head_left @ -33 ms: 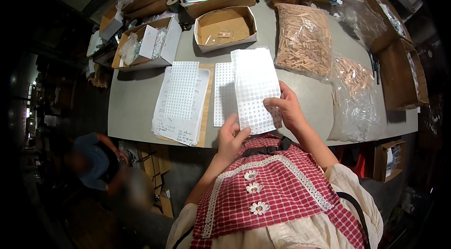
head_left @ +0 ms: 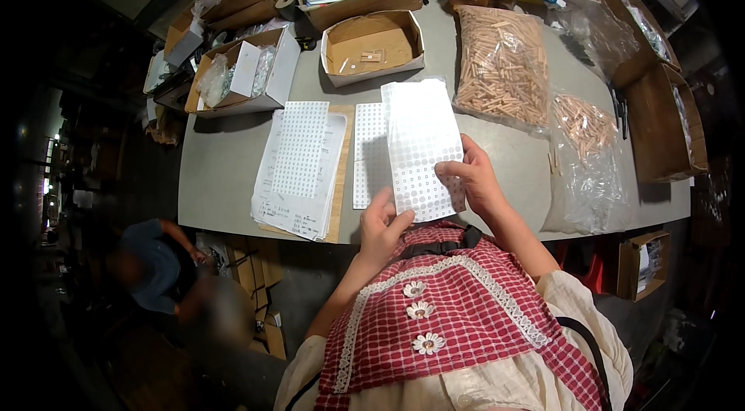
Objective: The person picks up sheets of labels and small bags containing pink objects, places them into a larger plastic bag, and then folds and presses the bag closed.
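Observation:
A white sheet of round stickers (head_left: 423,155) is held up over the table's near edge, tilted toward me. Its upper part looks pale, with rows of grey circles; small printed marks show on the lower rows. My right hand (head_left: 477,178) pinches its right edge, thumb on the front and fingers behind. At the lower left corner, my left hand (head_left: 382,228) grips it with the thumb against the edge. Behind it, partly covered, lies another sticker sheet (head_left: 369,159). To the left, a similar dotted sheet (head_left: 300,149) rests on papers with handwriting (head_left: 283,217).
A shallow cardboard box (head_left: 372,34) with a few small wooden pieces sits beyond the sheet. At right are a full bag of wooden dowels (head_left: 503,65) and an opened bag (head_left: 586,147). Boxes of bagged parts (head_left: 240,73) stand at left. A person (head_left: 159,263) is at lower left.

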A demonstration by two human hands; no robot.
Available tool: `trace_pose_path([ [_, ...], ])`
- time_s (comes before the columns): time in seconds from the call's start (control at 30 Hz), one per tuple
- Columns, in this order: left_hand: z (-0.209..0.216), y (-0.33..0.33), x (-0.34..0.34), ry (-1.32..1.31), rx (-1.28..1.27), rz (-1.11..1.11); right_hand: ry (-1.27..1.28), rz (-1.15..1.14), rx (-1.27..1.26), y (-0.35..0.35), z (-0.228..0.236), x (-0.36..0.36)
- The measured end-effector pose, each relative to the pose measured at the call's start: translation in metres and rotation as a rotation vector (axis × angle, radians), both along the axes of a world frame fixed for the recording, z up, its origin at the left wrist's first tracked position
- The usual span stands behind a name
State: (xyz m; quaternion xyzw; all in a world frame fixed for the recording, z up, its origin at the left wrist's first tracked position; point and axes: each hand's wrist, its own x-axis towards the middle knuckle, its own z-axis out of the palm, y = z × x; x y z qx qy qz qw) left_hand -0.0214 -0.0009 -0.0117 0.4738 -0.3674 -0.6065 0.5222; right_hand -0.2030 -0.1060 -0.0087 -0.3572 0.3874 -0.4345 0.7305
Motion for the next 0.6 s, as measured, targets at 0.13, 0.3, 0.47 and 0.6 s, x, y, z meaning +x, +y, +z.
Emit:
trace_pose_path([
  [0.13,0.0,-0.001,-0.001,0.018,-0.025,-0.013,0.023,0.018,0.012,0.0,-0.003,0.0],
  [0.3,0.0,-0.003,-0.003,0.025,-0.052,-0.006,0.024,0.023,0.005,0.001,-0.003,0.001],
  [0.47,-0.015,-0.006,0.004,-0.148,0.001,-0.018,0.155,-0.077,-0.112,-0.014,-0.034,-0.011],
  [0.6,-0.035,-0.014,0.02,-0.767,-0.134,-0.012,0.253,-0.208,-0.2,-0.033,-0.071,-0.046],
])
